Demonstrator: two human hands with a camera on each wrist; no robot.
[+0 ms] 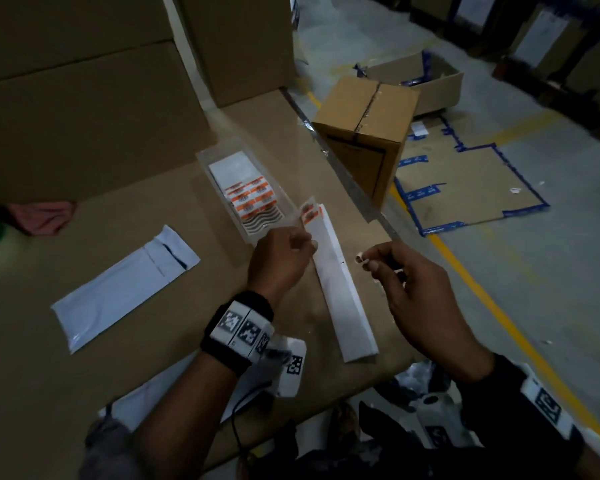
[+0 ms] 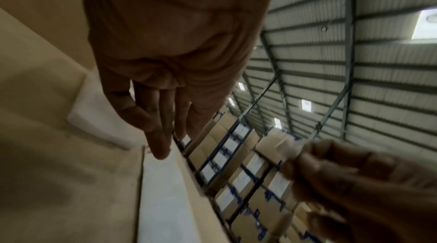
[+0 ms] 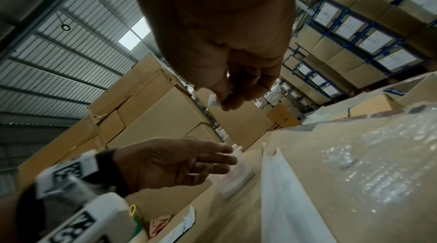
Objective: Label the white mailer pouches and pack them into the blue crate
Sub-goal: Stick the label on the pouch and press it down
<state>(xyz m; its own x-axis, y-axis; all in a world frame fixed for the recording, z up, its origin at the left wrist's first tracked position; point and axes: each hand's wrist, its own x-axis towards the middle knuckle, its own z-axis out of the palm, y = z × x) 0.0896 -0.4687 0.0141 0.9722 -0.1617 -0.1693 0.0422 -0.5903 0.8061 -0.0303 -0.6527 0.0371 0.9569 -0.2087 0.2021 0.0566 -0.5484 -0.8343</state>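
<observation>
**Labelling barely begun, crate out of sight**

While held above the cardboard-covered table point(image 1: 125, 393), pinched a small strip of orange-and-white labels point(image 1: 308, 210) between thumb and fingers of the left hand point(image 1: 280, 263), just over the top end of a folded white mailer pouch point(image 1: 342, 289); pinched a tiny pale scrap, perhaps a peeled label or its backing, at the fingertips of the right hand point(image 1: 413, 292), raised beside that pouch and not touching it; lay flat on the table, well apart to the left, a second white mailer pouch point(image 1: 125, 289), with no label showing on its upper face; sat just beyond the left hand a clear tray point(image 1: 207, 161) with more orange label sheets; judged early in the task, with no pouch plainly labelled and none packed; left to do: sticking labels on both pouches, then packing.

Could not find the blue crate in any view; could not read the labels' print; showed the left fingers mostly straight in the blurred left wrist view, with no strip to be made out; cut off a third white shape at the near table edge, behind the left wrist; stood a closed cardboard box point(image 1: 364, 133) beyond the table's right edge.
</observation>
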